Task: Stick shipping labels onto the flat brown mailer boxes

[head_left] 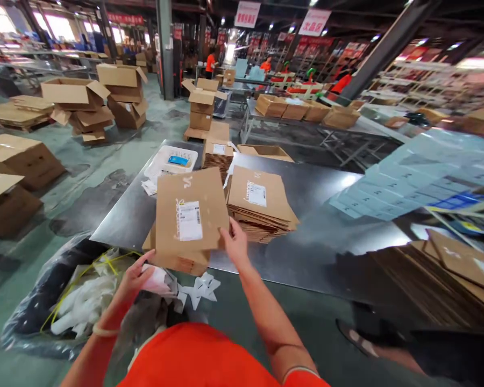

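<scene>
A flattened cardboard box [171, 204] with a white label lies tilted over more cardboard at the near edge of the metal table. My right hand [236, 244] pinches its right edge, thumb on top. My left hand [135, 277] is at the lower left corner, thumb and forefinger apart, fingertips touching or very near the cardboard. Just right of the box rises a stack of similar labelled flat boxes [262, 207]. Below my left hand is a whitish-pink item [159, 280] that I cannot make out, beside star-shaped white paper scraps [201, 290].
A white basket [169, 153] holding a blue item stands on the metal table [314, 250]. At lower left is a lined bin [32, 306] of plastic waste. More flat cardboard [419, 279] and a person's foot [357, 338] are at right. Open boxes [70, 94] stand behind.
</scene>
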`<state>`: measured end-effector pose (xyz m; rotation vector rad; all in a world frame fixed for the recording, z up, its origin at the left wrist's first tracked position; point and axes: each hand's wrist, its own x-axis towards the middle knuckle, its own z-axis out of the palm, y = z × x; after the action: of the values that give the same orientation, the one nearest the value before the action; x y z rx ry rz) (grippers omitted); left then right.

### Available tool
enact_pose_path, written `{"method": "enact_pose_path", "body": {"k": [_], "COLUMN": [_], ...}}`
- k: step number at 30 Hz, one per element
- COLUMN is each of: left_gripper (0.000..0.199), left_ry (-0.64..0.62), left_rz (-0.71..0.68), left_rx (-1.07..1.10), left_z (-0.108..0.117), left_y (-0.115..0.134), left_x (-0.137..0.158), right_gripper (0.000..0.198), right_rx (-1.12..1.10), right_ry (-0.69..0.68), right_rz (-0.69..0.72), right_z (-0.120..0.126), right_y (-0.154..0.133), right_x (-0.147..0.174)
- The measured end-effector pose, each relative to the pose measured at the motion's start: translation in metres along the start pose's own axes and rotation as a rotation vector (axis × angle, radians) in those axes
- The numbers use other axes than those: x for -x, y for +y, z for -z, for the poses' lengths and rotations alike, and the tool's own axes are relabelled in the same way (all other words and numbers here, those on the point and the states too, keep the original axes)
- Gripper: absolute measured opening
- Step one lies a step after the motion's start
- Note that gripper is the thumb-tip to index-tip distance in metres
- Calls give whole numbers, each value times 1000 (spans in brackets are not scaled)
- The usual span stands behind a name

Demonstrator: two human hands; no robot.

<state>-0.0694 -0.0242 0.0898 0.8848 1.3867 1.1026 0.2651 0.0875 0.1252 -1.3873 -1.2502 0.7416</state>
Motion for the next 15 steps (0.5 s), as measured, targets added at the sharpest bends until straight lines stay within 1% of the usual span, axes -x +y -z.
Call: {"method": "enact_pose_path", "body": {"k": [2,4,6,7,8,9,10,11,12,13,14,15], "left_gripper": [51,43,49,56,60,61,60,57,54,50,48,47], "left_ry": [-18,-76,-168,-202,-215,-206,-177,-133,-86,-42,-4,33], "left_rz": [-76,-77,-33,-16,-11,-17,-27,-37,-45,-47,-43,-41], "left_rx": [-26,-46,-17,12,44,73,95,108,113,121,136,163], "left_z": [-16,-32,-44,-48,-50,-52,-54,-55,-56,-57,-58,-59], "left_y": [3,8,12,13,14,14,13,13,13,14,15,16], "left_x": [4,9,16,20,25,29,33,37,39,41,42,42], "right_gripper": [56,56,56,58,60,62,62,58,52,40,32,32], "right_rx": [-91,-132,-68,19,134,256,356,408,412,341,229,112], "right_ry": [122,224,312,364,430,490,517,472,360,140,-204,-538], "right_rz": [33,35,-26,-68,-101,-114,-101,-66,-21,24,60,82], "right_z": [39,87,129,145,154,155,149,135,113,86,56,26], "right_y": [-13,-23,-32,-37,-41,-45,-48,-49,-48,-44,-38,-30], "right_x": [-40,-83,-118,-129,-133,-130,-120,-102,-78,-49,-16,17]}}
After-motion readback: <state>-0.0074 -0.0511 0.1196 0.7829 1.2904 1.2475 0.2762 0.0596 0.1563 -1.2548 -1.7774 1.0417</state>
